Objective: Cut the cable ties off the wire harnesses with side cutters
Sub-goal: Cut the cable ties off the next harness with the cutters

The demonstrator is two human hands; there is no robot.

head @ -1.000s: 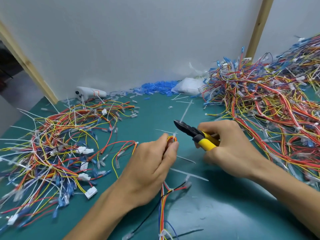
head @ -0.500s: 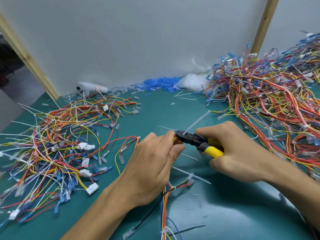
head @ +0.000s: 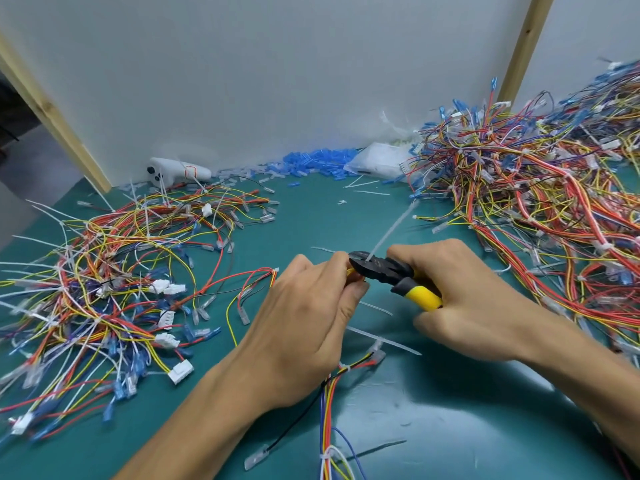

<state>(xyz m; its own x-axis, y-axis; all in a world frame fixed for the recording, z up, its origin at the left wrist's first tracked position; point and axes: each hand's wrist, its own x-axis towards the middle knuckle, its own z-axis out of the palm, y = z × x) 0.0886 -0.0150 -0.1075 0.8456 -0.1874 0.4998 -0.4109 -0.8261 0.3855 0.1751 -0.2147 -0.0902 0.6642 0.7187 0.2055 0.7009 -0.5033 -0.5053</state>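
Pinching a small bend of the wire harness between the thumb and curled fingertips of my left hand, its wires trailing out under my palm towards me. My right hand is wrapped tight round the yellow handles of the side cutters, black nose right up against my left fingertips. The white cable tie pokes up and away from that nose; whether the blades have closed on it, I can't tell. Green mat underneath, tie offcuts just beside my hands, a tangled heap on my left, a bigger heap on my right.
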